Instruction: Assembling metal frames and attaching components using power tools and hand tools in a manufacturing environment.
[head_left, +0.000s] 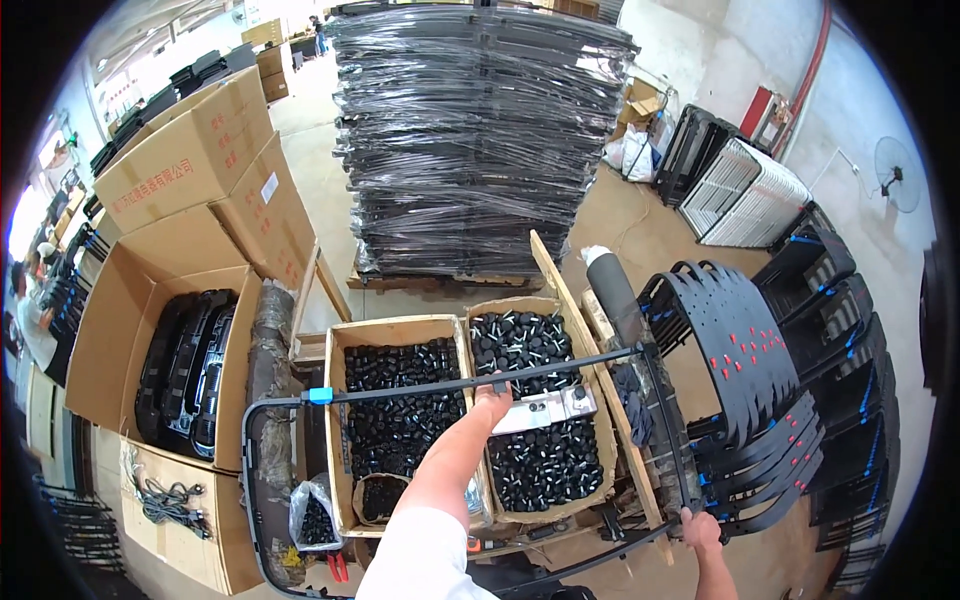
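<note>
A large black tubular frame (420, 390) with rounded corners lies across the open boxes in front of me. A blue clip (320, 396) sits on its far bar toward the left. My left hand (491, 400) is closed around the middle of that far bar; its fingertips are partly hidden. On the frame's right side, near the lower corner, my right hand (701, 530) is wrapped round the tube. Just right of my left hand, a pale metal block (548, 410) with holes rests over the right box (608, 455), which holds many black-headed bolts.
Left of that, a carton (335, 440) holds small black parts. Padded rails (268, 350) flank both boxes. A tall wrapped stack (470, 150) stands beyond. Curved black panels (735, 350) with red pieces are at right; a carton (100, 340) of black parts is at left.
</note>
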